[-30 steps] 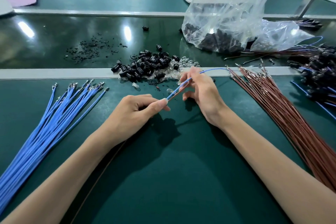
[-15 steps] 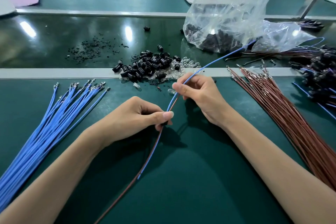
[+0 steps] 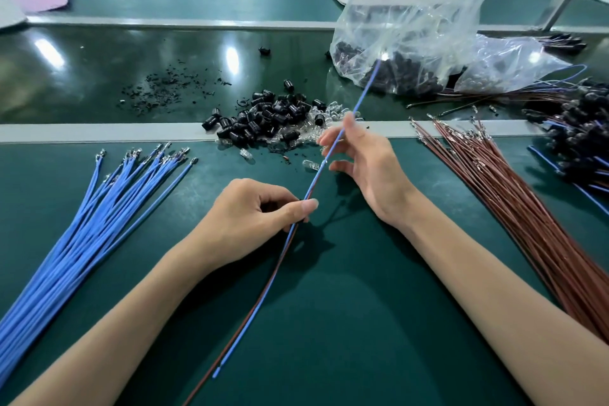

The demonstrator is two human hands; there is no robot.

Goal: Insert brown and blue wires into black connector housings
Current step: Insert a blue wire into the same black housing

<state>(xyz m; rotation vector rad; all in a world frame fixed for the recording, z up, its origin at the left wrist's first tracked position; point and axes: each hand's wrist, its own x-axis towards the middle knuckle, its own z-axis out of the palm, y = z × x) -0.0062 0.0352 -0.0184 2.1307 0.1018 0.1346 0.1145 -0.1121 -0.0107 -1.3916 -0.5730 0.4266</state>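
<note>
My left hand (image 3: 260,211) pinches a blue wire (image 3: 365,89) and a brown wire (image 3: 260,300) together between thumb and forefinger. Both wires trail toward me over the green mat. The blue wire rises in a straight line away from me, up to the plastic bag. It passes between the thumb and forefinger of my right hand (image 3: 365,168), whose other fingers are spread. A pile of black connector housings (image 3: 263,119) lies just beyond my hands, apart from both.
A fan of blue wires (image 3: 82,224) lies at the left and a bundle of brown wires (image 3: 527,214) at the right. A clear plastic bag (image 3: 412,26) of black parts stands behind. Wired housings (image 3: 580,142) are heaped at the far right. Black scraps (image 3: 164,89) lie further back.
The blue wire has straightened and slid further through my right hand, its far end now up by the bag. My right fingers have spread. More wire trails below my left hand.
</note>
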